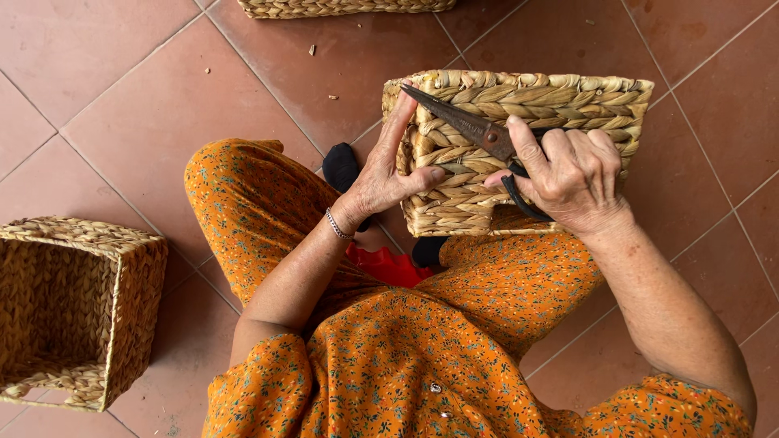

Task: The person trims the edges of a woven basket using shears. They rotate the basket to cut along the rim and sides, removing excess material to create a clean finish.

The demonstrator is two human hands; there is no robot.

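Note:
A woven straw basket (560,101) rests tipped on my lap, its side facing up. My left hand (389,174) grips its left edge, thumb across the weave and fingers over the rim. My right hand (568,174) holds dark metal scissors (471,126) by their black handles. The blades lie against the basket's upper left side, their tip pointing toward my left fingers. The blades look nearly closed. A thin bracelet circles my left wrist.
A second woven basket (77,312) lies on its side on the red floor tiles (187,89) at the left. The edge of another basket (341,8) shows at the top. Small straw scraps dot the floor. A red plastic piece (389,266) sits between my knees.

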